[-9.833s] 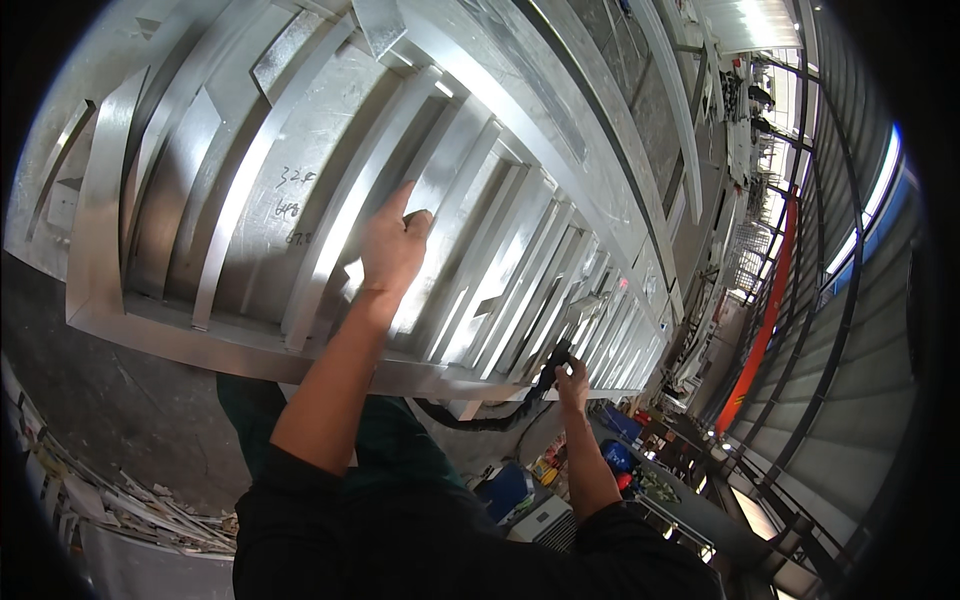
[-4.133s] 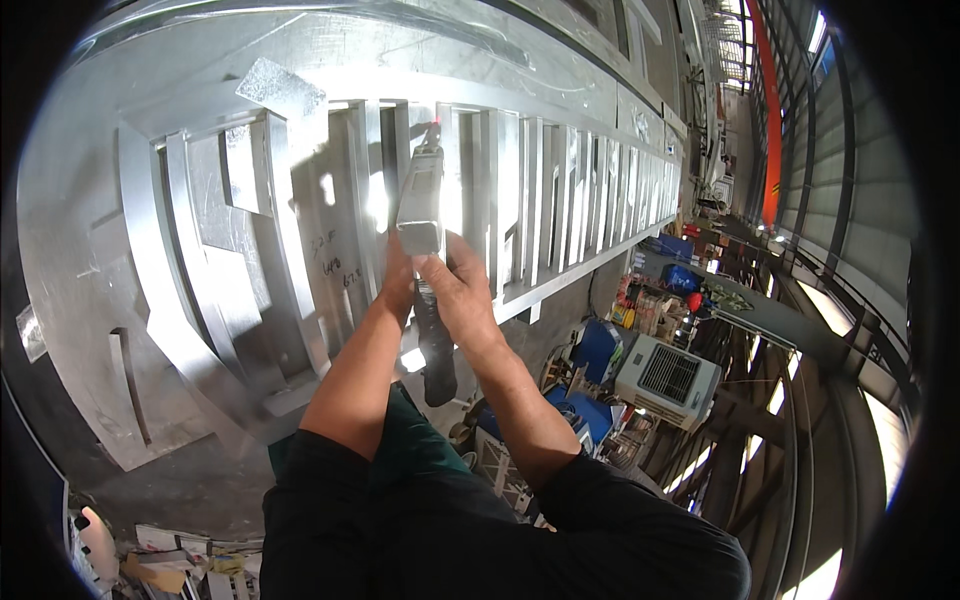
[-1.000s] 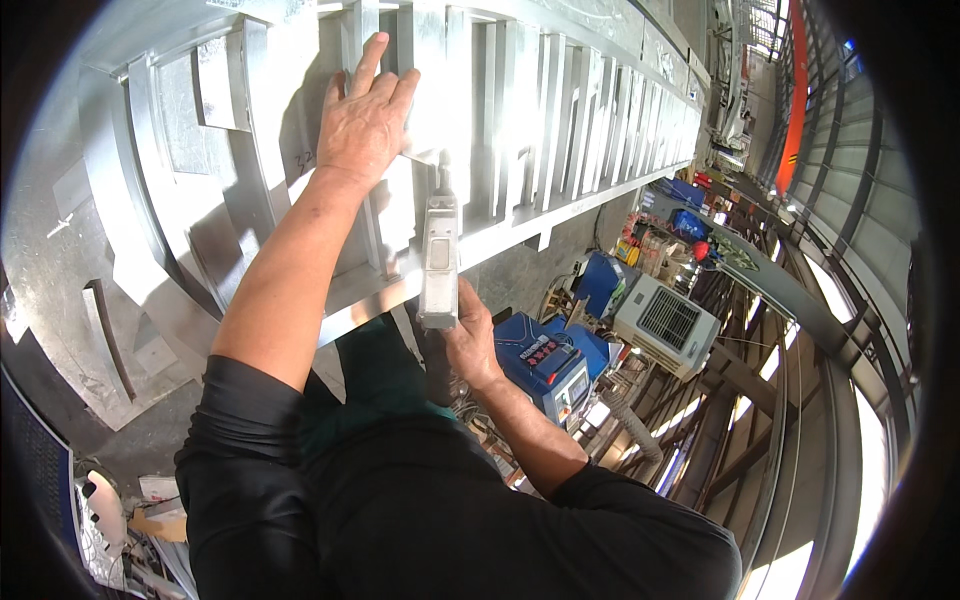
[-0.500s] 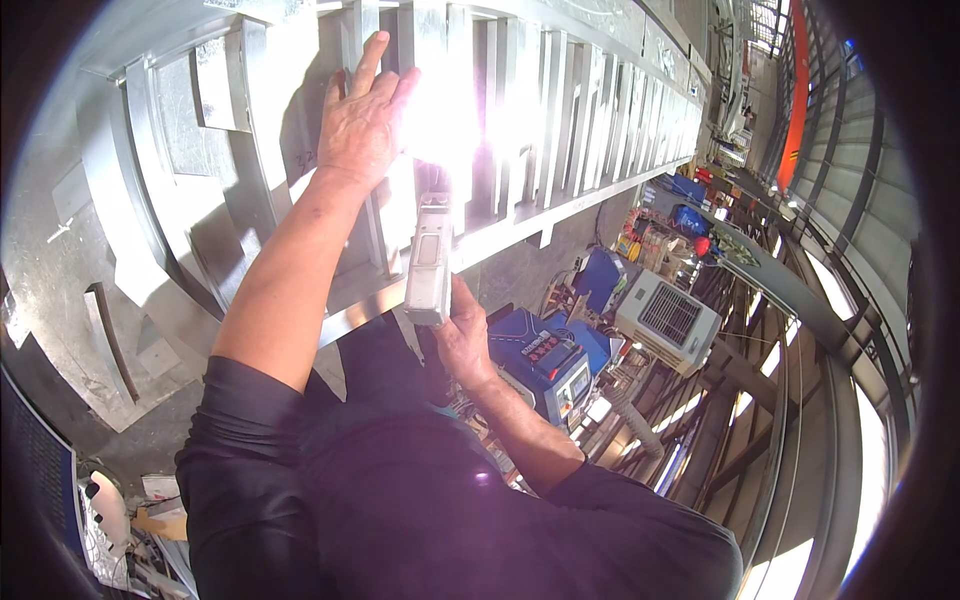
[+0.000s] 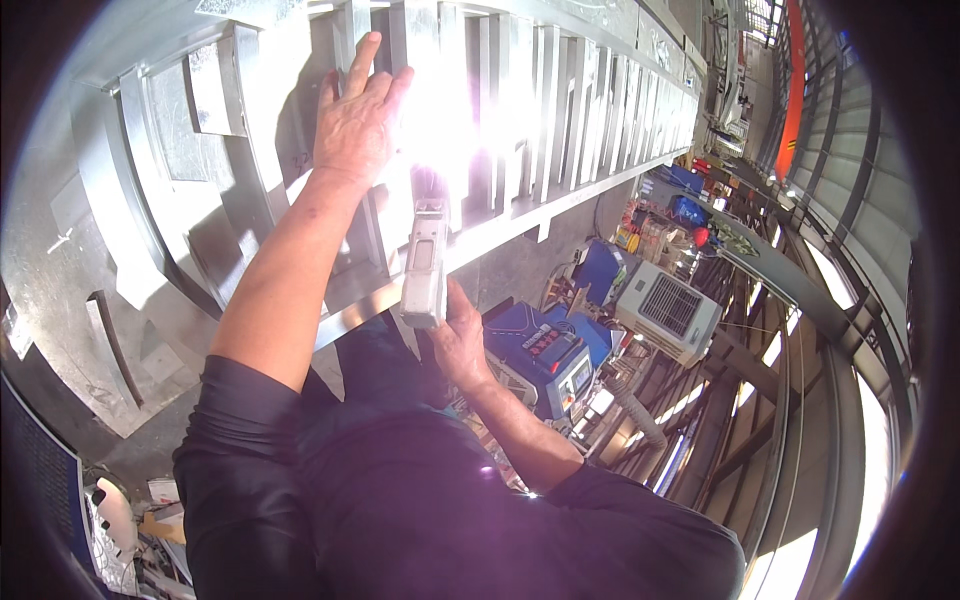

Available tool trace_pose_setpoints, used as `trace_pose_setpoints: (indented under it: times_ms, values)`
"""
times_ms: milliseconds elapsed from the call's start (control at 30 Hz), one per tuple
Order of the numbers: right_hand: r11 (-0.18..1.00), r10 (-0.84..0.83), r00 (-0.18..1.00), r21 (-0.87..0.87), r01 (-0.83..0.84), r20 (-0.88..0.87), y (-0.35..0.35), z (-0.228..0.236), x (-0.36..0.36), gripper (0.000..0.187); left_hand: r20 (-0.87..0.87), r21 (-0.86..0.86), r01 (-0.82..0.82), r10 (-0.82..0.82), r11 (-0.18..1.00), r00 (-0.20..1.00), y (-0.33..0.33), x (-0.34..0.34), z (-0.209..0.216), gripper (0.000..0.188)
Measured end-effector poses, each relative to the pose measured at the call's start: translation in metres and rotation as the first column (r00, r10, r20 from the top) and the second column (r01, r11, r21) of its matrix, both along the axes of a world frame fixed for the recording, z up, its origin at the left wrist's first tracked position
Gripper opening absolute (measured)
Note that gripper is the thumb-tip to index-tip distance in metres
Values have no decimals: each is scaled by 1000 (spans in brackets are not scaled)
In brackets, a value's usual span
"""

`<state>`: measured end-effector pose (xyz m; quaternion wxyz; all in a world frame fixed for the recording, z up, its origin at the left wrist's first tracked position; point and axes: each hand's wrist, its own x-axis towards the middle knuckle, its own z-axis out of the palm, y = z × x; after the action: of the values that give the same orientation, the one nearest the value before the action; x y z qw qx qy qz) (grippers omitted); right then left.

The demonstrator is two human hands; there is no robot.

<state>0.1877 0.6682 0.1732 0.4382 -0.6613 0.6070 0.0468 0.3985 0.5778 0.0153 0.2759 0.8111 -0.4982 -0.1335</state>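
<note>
My right hand (image 5: 462,345) is wrapped round a pale grey handheld welding gun (image 5: 425,265), whose narrow tip points away from me. A blinding white glare at the tip hides the spot it works on. Beneath it lies a long metal frame (image 5: 590,195) with several parallel slats across it. Just left of the glare, my left hand (image 5: 356,125) rests on the slats with fingers spread and nothing held.
Flat metal pieces and a dark curved strip (image 5: 115,345) lie at the left. To the right stand a blue machine with a control panel (image 5: 548,355) and a beige air cooler (image 5: 668,312). A ribbed hose (image 5: 640,418) hangs near them.
The view has shifted very slightly. Both hands and the welding gun keep nearly the same place on the frame, and the bright glare continues at the tip.
</note>
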Motion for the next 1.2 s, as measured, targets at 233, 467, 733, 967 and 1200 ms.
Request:
trace_pose_setpoints:
  times_ms: [233,467,733,967,1200]
  values:
    - [997,50,998,66,-48,-33,-3,16,-18,45,-47,58,25,-22,998,999,2,0,11,73]
    - [972,62,997,-223,-69,-35,-43,62,-93,71,-93,82,42,-35,996,995,3,6,21,76]
    - [901,-9,998,-433,-17,-58,-187,31,-193,35,-72,186,53,-40,981,997,6,8,30,78]
    - [859,-198,978,-493,137,-73,-367,-23,-259,37,8,189,-1,0,982,1000,14,13,19,65]
    - [816,-104,942,-569,-102,-319,-522,-72,-297,62,275,184,-24,-28,983,961,21,19,16,47]
